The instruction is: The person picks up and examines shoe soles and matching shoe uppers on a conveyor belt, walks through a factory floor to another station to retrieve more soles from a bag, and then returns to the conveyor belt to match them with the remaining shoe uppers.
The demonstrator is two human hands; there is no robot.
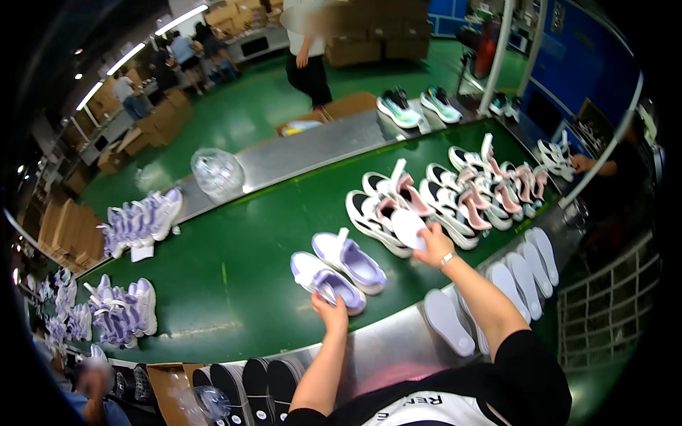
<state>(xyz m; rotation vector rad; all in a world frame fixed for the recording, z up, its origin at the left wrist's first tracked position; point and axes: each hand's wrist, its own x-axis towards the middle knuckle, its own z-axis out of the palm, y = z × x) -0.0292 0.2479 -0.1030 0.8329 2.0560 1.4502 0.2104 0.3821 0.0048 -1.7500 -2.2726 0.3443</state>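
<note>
On a green conveyor belt, a pair of white and lavender sneakers lies in front of me. My left hand is closed on the heel of the nearer sneaker. The other sneaker of the pair lies just beyond, its lavender opening showing. In my right hand is a white insole, pinched at one end and raised over the belt. Behind that insole stands a black and white sneaker with pink lining, partly covered.
Several grey-white insoles line the metal ledge at my right. More black, white and pink sneakers crowd the belt's right; lavender sneakers stand left. A plastic bag and green-tinted sneakers rest on the far ledge. Another person's hand is at the right.
</note>
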